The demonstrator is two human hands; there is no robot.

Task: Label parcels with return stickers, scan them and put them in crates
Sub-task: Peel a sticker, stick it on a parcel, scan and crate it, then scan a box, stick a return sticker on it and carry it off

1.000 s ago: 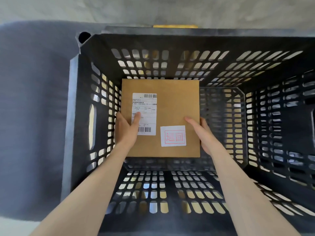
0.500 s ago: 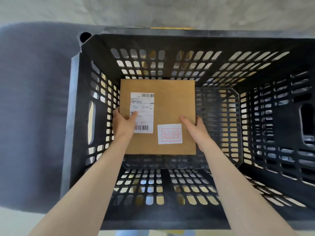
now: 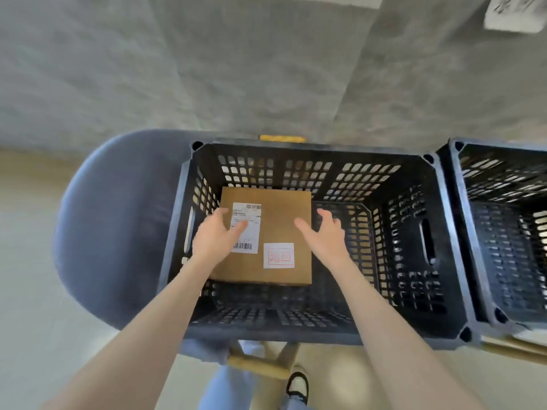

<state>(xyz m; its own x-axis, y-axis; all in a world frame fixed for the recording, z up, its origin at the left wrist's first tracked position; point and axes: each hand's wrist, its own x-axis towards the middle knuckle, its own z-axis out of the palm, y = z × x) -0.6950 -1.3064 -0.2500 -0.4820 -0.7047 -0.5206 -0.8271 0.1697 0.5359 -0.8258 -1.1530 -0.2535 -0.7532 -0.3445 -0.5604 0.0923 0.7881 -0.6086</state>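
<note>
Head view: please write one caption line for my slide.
Open left hand and right hand above a labelled cardboard parcel inside a black crate.

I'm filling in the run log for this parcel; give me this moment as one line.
step: crate placement | parcel: in black crate, return sticker up | left hand: open, over shipping label | right hand: open, off parcel

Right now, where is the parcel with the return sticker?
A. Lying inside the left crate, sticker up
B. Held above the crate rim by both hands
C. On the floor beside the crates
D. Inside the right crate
A: the parcel lies flat in the left crate, its return sticker facing up; the left hand and right hand are open over it, not gripping it.
</note>
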